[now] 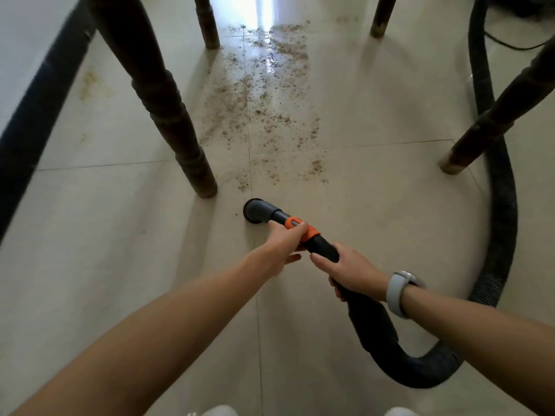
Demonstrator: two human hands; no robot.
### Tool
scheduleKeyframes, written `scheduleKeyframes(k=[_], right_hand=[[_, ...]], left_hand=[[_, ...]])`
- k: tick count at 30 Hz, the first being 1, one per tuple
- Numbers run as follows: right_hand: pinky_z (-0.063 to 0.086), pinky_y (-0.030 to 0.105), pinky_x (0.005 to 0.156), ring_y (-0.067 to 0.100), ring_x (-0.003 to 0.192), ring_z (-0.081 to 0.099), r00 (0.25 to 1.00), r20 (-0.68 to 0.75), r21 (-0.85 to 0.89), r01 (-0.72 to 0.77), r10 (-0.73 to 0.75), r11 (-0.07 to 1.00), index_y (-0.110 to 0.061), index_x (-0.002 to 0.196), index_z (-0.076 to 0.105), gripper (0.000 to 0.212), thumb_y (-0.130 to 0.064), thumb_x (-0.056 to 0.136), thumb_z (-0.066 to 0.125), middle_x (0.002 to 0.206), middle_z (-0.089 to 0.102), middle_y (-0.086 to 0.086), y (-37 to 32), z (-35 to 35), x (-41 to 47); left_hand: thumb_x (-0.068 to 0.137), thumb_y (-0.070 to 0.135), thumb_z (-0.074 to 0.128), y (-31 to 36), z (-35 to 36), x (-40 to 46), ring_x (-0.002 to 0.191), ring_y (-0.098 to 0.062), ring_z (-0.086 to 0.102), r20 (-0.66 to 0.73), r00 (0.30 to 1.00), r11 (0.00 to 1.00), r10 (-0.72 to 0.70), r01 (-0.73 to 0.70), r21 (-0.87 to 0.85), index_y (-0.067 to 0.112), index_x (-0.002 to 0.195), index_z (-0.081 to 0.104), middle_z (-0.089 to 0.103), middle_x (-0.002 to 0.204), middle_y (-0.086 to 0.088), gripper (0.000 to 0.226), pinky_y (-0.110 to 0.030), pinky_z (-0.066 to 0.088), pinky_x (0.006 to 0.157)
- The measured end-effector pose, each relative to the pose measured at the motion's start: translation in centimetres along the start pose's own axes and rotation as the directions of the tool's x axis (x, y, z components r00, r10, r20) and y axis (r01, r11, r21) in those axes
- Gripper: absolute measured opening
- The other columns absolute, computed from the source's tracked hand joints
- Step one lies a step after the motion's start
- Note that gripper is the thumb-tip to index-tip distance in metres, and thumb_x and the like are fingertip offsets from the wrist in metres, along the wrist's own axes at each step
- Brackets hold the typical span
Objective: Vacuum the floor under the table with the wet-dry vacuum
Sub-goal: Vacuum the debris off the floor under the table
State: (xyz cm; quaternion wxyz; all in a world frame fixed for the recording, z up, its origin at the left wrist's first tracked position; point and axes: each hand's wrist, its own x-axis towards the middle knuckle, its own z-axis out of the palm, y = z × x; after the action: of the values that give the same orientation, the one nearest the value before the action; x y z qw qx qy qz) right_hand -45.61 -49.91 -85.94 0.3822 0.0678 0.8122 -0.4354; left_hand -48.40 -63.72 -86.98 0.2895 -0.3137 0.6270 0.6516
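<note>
A black vacuum nozzle [255, 210] with an orange collar [300, 228] rests on the pale tiled floor [120, 235], just short of a patch of brown sawdust-like debris [264, 94]. My left hand [283, 246] grips the wand at the orange collar. My right hand [350, 270], with a pale watch on its wrist, grips the black wand farther back. The black ribbed hose [495, 205] loops from the wand round to the right and runs up to the far right. The debris spreads between the table legs toward the back.
Dark wooden table legs stand at the near left [177, 130], near right [492, 121], far left [207, 22] and far right [383, 16]. A dark skirting strip [39, 94] lines the left wall. A thin cable [516, 45] lies at the far right.
</note>
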Motion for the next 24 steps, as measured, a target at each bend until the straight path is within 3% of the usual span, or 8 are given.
scheduleKeyframes(k=[4,8,13,16,18,21,24], right_hand=[[0.046,0.025,0.043,0.015,0.045,0.052,0.99,0.131,-0.081,0.067,-0.056,0.994,-0.015,0.109,0.046,0.029,-0.039,0.095,0.051,0.068,0.053,0.006,-2.7,2.7,1.4],[0.047,0.024,0.043,0.014,0.047,0.052,0.959,0.272,-0.22,0.145,-0.082,0.965,-0.016,0.11,0.045,0.029,-0.04,0.094,0.051,0.07,0.054,0.004,-6.0,6.5,3.0],[0.046,0.024,0.04,0.016,0.047,0.053,0.927,0.309,-0.351,0.317,-0.21,0.881,-0.016,0.098,0.047,0.023,-0.039,0.094,0.052,0.071,0.053,0.001,-10.4,12.3,5.7],[0.055,0.034,0.06,0.026,0.07,0.065,0.931,0.247,-0.444,0.354,-0.268,0.823,-0.014,0.108,0.053,0.033,-0.044,0.092,0.051,0.09,0.062,0.008,-12.6,15.2,7.1],[0.051,0.034,0.07,0.03,0.087,0.065,0.941,0.196,-0.512,0.338,-0.276,0.79,-0.014,0.113,0.053,0.038,-0.046,0.093,0.049,0.102,0.064,0.01,-13.3,16.2,7.6],[0.054,0.035,0.06,0.027,0.066,0.066,0.96,0.155,-0.425,0.278,-0.233,0.862,-0.014,0.108,0.055,0.036,-0.045,0.092,0.049,0.088,0.065,0.008,-12.9,15.7,6.7],[0.049,0.029,0.044,0.021,0.047,0.057,0.963,0.244,-0.253,0.18,-0.117,0.951,-0.011,0.106,0.05,0.032,-0.04,0.094,0.05,0.07,0.055,0.005,-11.4,13.7,5.2]], left_hand=[[0.091,0.019,0.056,-0.9,-4.1,-0.8,0.079,-0.015,0.06,-0.167,0.986,0.99,-0.002,-0.021,-0.137,0.019,0.119,0.031,0.055,0.105,-0.004,0.038,-0.035,0.047,0.078],[0.091,0.018,0.053,-2.6,-8.9,-1.8,0.075,-0.016,0.059,-0.359,0.932,0.963,-0.043,-0.057,-0.263,0.019,0.114,0.03,0.054,0.089,-0.002,0.033,-0.037,0.047,0.083],[0.092,0.021,0.052,-3.4,-16.3,-2.4,0.074,-0.015,0.06,-0.487,0.872,0.951,-0.038,-0.118,-0.286,0.012,0.116,0.044,0.059,0.103,-0.007,0.027,-0.037,0.045,0.082],[0.093,0.021,0.052,-2.9,-19.8,-2.0,0.079,-0.015,0.061,-0.495,0.869,0.946,-0.004,-0.158,-0.285,0.012,0.125,0.046,0.06,0.102,-0.005,0.034,-0.034,0.044,0.079],[0.094,0.021,0.05,-2.4,-20.8,-1.6,0.08,-0.015,0.061,-0.478,0.878,0.944,0.007,-0.165,-0.287,0.011,0.131,0.044,0.059,0.099,-0.003,0.039,-0.031,0.046,0.073],[0.094,0.022,0.048,-2.1,-19.8,-1.1,0.083,-0.017,0.061,-0.423,0.906,0.941,0.013,-0.154,-0.301,0.013,0.132,0.043,0.058,0.111,-0.007,0.04,-0.029,0.047,0.068],[0.093,0.027,0.048,-2.9,-17.6,-0.7,0.088,-0.018,0.061,-0.404,0.915,0.964,-0.013,-0.097,-0.249,0.015,0.13,0.04,0.058,0.115,-0.008,0.039,-0.034,0.047,0.075]])
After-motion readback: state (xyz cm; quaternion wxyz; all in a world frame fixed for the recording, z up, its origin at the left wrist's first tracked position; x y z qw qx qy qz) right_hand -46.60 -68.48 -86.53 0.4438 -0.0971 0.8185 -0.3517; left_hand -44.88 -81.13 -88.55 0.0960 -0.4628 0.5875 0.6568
